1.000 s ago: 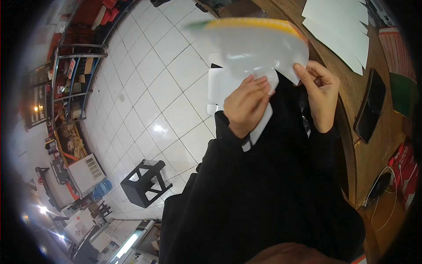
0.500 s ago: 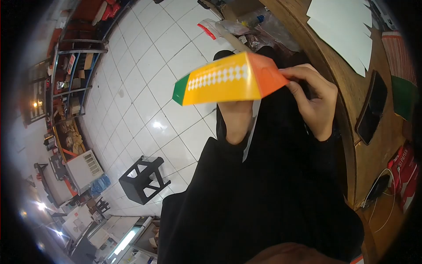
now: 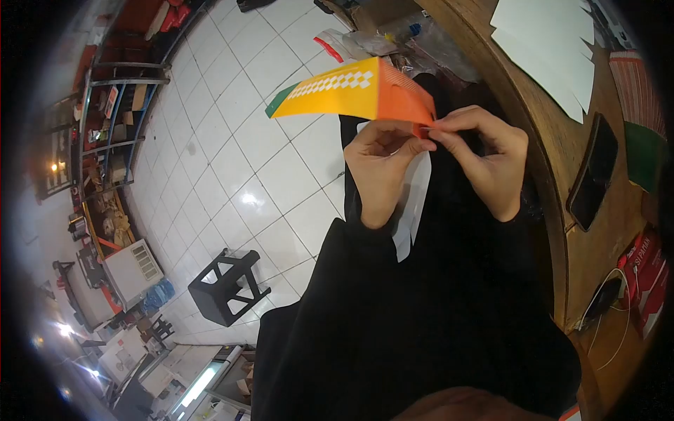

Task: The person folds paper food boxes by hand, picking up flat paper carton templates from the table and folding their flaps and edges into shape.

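Note:
A printed paperboard carton (image 3: 330, 98), yellow with a white diamond pattern, a green end and an orange end, is partly folded above my lap. My left hand (image 3: 382, 168) is closed on the orange end from below, thumb and fingers pinching near its lower corner. Opposite it, my right hand (image 3: 484, 151) pinches the same orange corner between thumb and forefinger. The fingertips of both hands nearly meet there. A white flap (image 3: 414, 200) hangs down between my hands over my dark clothes; where it joins the carton is hidden behind my left hand.
On the wooden desk (image 3: 523, 91) at my right lie white cut sheets (image 3: 544, 52), a phone (image 3: 593, 172) and a stack of striped printed card (image 3: 635, 105). A black stool (image 3: 228, 288) stands on the tiled floor to the left. Plastic bags (image 3: 435, 52) lie ahead.
The carton has tilted and shifted up and left. My left hand, mostly behind it before, now shows with its fingertips on the orange corner beside my right hand. More of the white flap shows.

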### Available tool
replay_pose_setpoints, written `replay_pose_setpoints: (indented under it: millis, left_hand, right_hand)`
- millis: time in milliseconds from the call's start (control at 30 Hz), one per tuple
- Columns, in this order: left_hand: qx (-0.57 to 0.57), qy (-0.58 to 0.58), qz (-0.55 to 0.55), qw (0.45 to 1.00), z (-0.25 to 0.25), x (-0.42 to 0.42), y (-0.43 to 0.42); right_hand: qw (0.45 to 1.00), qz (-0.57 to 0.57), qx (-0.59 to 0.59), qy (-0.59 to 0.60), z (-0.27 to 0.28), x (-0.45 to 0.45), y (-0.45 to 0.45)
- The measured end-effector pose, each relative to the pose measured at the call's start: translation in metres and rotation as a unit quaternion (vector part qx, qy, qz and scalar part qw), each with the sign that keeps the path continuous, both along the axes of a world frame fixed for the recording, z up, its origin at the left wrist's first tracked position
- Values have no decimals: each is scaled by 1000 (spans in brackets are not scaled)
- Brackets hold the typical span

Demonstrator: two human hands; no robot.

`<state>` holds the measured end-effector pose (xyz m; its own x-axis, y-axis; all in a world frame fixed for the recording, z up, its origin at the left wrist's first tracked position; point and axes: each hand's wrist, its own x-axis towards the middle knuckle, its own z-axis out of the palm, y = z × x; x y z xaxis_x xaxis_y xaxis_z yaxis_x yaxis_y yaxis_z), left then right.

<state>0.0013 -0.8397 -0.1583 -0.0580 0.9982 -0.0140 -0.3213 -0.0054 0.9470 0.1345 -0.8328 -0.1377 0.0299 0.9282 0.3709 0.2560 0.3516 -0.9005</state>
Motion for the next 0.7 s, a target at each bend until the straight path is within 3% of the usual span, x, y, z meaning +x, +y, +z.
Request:
replay_pose_setpoints:
  millis: [67,167,367,400,500,533,600,700]
  left_hand:
    - [4,9,10,1000,0,-3,0]
    - [16,59,-3,998,-2,-8,1]
    - [127,-136,171,967,-25,-2,7]
    - [135,-149,242,949,-22,4,13]
    - [101,-178,291,935,-21,-6,21]
    - [165,-205,254,931,-19,-10,23]
    - [150,-168,224,948,-20,-10,21]
    - [109,-45,131,984,-29,-11,16]
  right_hand:
    - [997,35,54,-42,-6,-2,3]
    - [995,97,18,-33,-7,-1,5]
    - [970,234,-46,48,-12,-20,-8]
    - [966,243,-81,36,-8,-26,-14]
    - [968,224,-101,60,-24,-42,-26]
    - [967,222,-102,69,-28,-42,-27]
    - [941,227,-246,57,-35,-31,-24]
    - [969,145,-200,17,-44,-26,-16]
